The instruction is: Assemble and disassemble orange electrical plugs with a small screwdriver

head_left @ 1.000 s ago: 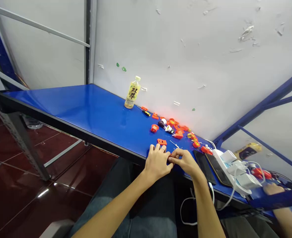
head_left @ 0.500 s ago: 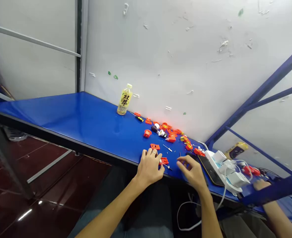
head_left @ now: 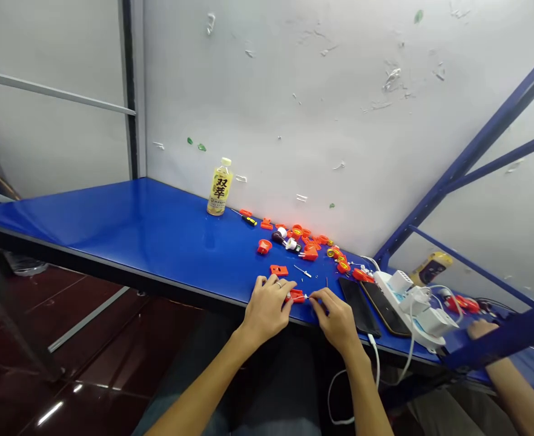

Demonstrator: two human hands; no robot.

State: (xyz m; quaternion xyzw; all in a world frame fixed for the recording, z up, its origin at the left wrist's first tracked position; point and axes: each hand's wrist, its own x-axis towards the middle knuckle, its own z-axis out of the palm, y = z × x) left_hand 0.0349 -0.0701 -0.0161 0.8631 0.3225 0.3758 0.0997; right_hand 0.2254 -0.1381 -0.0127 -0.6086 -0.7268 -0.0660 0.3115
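Note:
At the front edge of the blue table, my left hand [head_left: 267, 307] is closed on the left end of a red plastic part [head_left: 297, 295]. My right hand [head_left: 335, 316] pinches the tip of a small white and dark piece at that part's right end. Just behind lies a flat red piece [head_left: 278, 270], with a thin metal rod with a white end [head_left: 303, 271] to its right. A red round part [head_left: 264, 246] sits farther back.
A yellow drink bottle [head_left: 220, 188] and a screwdriver [head_left: 249, 220] stand and lie near the wall. Red and white parts [head_left: 310, 252] are scattered behind my hands. Phones [head_left: 385, 309] and a white power strip [head_left: 412, 315] lie right, beside another person's hand [head_left: 481, 329].
My right hand has moved left to the red part and closed its fingertips on the small piece. The camera view has shifted slightly, uncovering more of the dark phone at the right.

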